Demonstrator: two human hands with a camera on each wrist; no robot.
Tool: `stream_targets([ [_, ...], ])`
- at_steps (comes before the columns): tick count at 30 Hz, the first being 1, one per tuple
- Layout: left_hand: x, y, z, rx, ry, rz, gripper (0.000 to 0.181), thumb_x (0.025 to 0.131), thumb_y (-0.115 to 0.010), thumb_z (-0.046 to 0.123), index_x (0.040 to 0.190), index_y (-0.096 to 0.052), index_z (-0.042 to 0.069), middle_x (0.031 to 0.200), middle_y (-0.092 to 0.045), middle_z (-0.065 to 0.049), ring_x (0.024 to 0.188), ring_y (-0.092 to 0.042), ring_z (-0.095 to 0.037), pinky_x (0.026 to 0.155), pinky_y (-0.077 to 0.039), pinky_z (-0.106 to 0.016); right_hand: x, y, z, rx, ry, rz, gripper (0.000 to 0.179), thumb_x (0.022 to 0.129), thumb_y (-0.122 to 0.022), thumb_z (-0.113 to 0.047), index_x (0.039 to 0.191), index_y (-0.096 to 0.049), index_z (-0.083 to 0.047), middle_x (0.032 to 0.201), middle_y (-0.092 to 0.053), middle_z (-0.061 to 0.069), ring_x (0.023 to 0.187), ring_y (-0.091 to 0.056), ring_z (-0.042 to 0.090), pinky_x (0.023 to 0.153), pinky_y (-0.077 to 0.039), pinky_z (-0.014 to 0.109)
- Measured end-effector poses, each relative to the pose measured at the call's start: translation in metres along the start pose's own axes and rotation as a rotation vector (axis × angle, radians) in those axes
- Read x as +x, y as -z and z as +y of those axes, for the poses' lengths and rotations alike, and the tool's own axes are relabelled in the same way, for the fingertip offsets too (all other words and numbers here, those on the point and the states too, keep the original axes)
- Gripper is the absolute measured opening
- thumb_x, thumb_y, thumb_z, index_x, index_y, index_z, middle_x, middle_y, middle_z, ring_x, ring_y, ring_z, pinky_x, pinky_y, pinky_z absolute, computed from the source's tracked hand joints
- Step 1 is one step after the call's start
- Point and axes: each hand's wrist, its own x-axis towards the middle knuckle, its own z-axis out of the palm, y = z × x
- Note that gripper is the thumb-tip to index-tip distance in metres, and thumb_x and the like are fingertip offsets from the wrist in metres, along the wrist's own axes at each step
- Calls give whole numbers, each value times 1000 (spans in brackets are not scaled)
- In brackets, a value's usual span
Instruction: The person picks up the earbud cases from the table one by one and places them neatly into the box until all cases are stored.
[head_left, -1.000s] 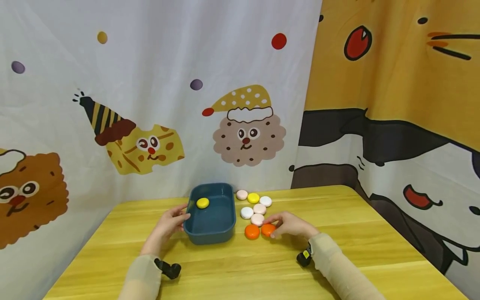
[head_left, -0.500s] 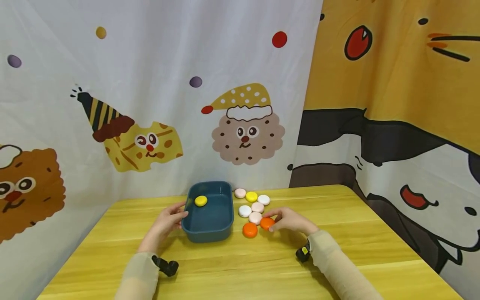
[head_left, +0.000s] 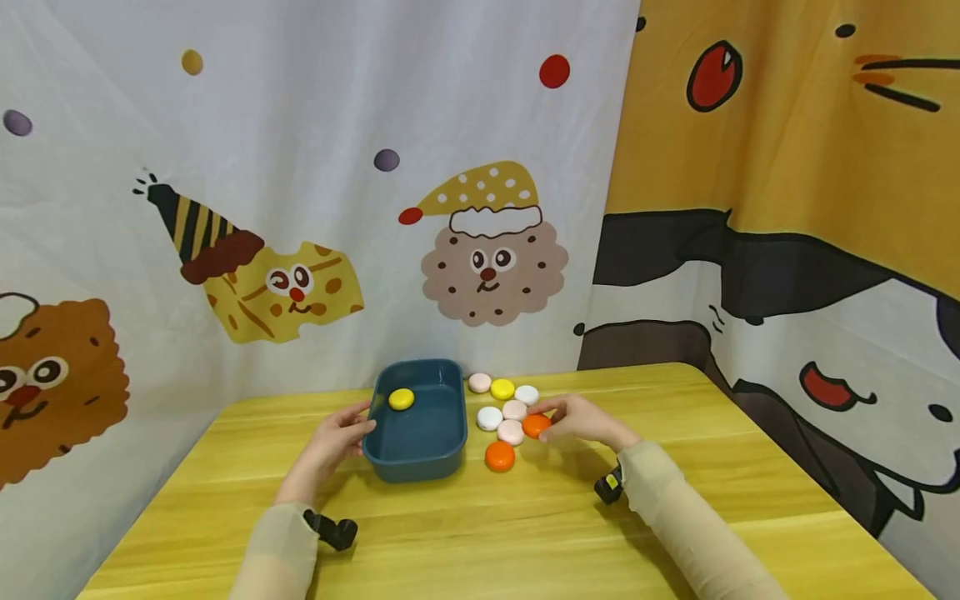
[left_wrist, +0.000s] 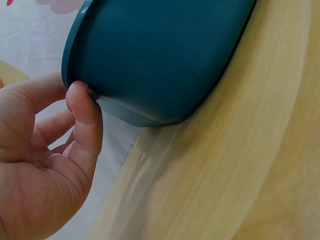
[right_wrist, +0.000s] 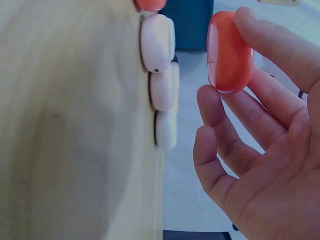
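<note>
My left hand [head_left: 337, 437] holds the left rim of a dark teal plastic box [head_left: 416, 471], thumb and forefinger at its edge in the left wrist view. A round yellow disc [head_left: 401, 399] lies inside the box. My right hand [head_left: 585, 419] grips a glossy orange disc [right_wrist: 230, 52] by its edge between thumb and fingers, clear of the table in the right wrist view. A second orange disc [head_left: 499, 456] lies on the table near the box's front right corner. Pale pink discs [head_left: 511, 432], white discs [head_left: 490, 418] and another yellow disc [head_left: 502, 389] lie close together right of the box.
The wood-grain table [head_left: 465, 542] ends at the back against a white curtain [head_left: 315, 125] with cartoon prints. A second printed curtain [head_left: 675, 158] hangs on the right. A black wrist camera [head_left: 333, 531] sits on the left sleeve, another camera [head_left: 608, 487] on the right.
My right hand has raised the orange disc from beside the other orange one, up and slightly back. My left hand stays at the box; the head view has shifted slightly.
</note>
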Motion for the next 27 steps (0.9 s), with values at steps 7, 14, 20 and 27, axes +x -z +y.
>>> stream_targets([
  [7,2,-1,3,-3,-11,5,56,97,-57,8,149,-36,2,108,-50,-10,65,-49,-12,57,-49,-23,6,12,-13,-26,33,13,48,77,-82,-15,122,-68,-8,112,-67,9,85,-59,19,75,-49,34],
  [14,2,-2,5,-1,-18,-7,57,97,-57,8,149,-34,1,109,-51,-10,64,-49,-11,57,-49,-22,8,19,-23,-18,48,16,48,77,-82,-16,122,-68,-6,110,-68,12,88,-63,19,77,-52,34],
  [20,-2,-3,5,11,-8,-8,56,97,-58,9,148,-35,0,109,-52,-11,63,-49,-12,57,-50,-23,7,23,-28,-43,54,26,50,77,-82,-17,124,-67,-7,106,-69,10,83,-61,19,72,-51,34],
  [27,-4,-1,3,-4,-7,-11,58,97,-58,9,149,-33,0,108,-53,-9,62,-49,-11,57,-50,-23,10,29,-40,-90,58,40,49,77,-82,-22,123,-69,-11,114,-67,7,92,-63,20,76,-52,35],
])
